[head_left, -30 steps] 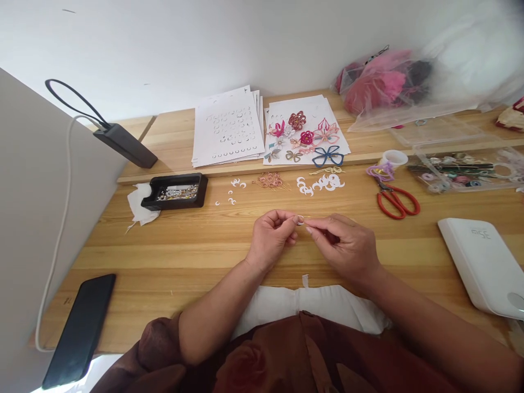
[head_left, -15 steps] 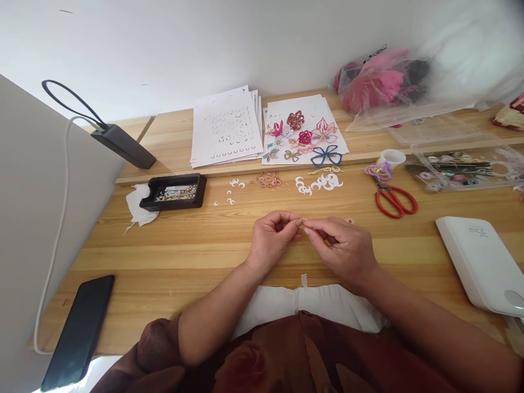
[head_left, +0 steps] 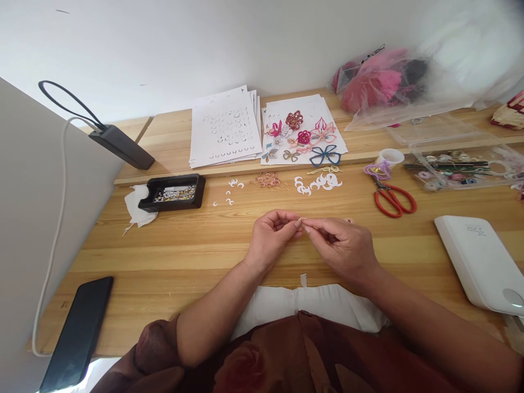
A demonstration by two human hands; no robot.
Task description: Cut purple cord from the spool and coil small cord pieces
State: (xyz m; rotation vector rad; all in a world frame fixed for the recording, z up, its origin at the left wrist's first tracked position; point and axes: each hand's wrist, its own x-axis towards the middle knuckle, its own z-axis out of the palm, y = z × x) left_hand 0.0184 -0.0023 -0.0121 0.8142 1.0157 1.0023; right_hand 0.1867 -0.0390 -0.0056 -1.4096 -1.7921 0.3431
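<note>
My left hand [head_left: 272,237] and my right hand [head_left: 341,245] meet fingertip to fingertip above the wooden table, near its front. Both are closed in a pinch on a tiny pale piece between them, too small to make out. Beyond them on the table lie white crescent cutouts [head_left: 327,181], a small group of pinkish wire pieces [head_left: 269,180] and a few smaller white crescents [head_left: 240,185]. Fabric flowers, among them a blue one [head_left: 325,155], rest on white paper [head_left: 272,103] at the back.
Red-handled pliers [head_left: 395,201], a tape roll [head_left: 391,158] and a clear plastic box [head_left: 462,185] are at the right, with a white power bank [head_left: 478,262]. At the left are a black tray of beads [head_left: 200,191], a phone [head_left: 77,333] and a black device [head_left: 123,147].
The pinched fingertips have shifted very slightly, closing more over the tiny piece. The whole view has moved a little; the things on the table lie as before.
</note>
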